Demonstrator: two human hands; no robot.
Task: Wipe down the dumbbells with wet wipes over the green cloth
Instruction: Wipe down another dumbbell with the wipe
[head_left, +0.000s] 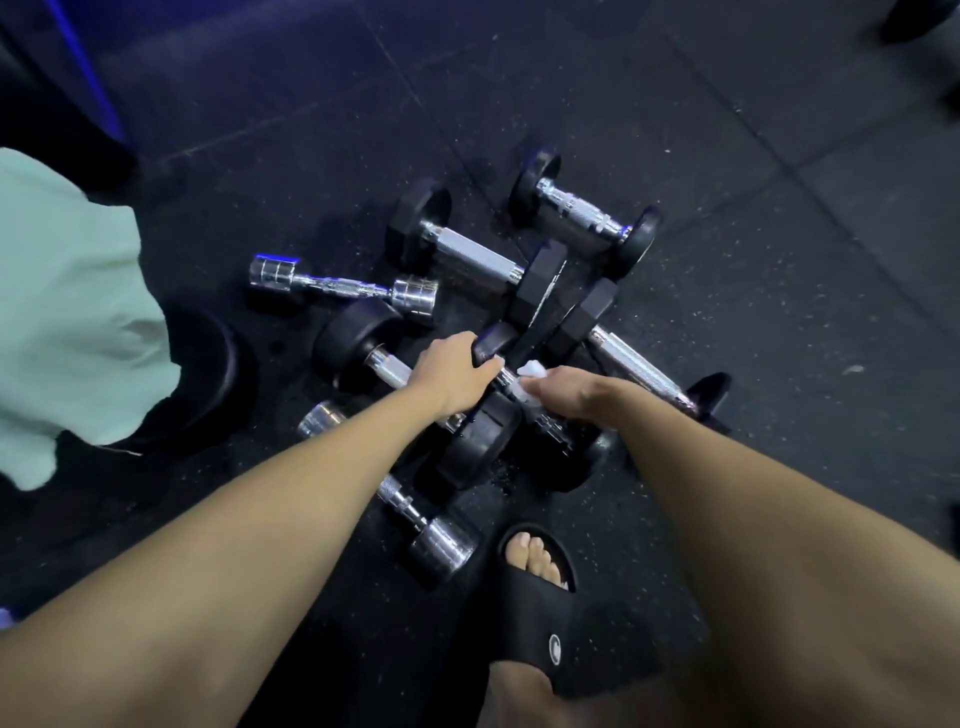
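At the far left a pale green cloth (67, 312) lies bunched on the dark rubber floor (727, 130), partly covering a round black weight plate (218, 384). The dumbbells are heaped on the bare floor just right of it, none of them on the cloth. A small chrome dumbbell (343, 286) lies nearest the cloth, with a black round-headed dumbbell (358, 343) close below it and another chrome dumbbell (431, 525) nearer the person's feet. Behind the heap sit a hex-headed dumbbell (478, 254) and, farthest back, a small rubber-ended dumbbell (582, 208).

The left hand (449, 376) reaches into the middle of the pile, its fingers curled over the black head of the dumbbell being cleaned (491, 348). Just beside it, the right hand (566, 397) pinches a white wet wipe (530, 371) against that dumbbell's handle, fingers closed narrow around the wipe. Further right, a long-handled hex dumbbell (639, 364) runs off diagonally. At the bottom a foot in a black slide sandal (540, 608) rests on the floor.
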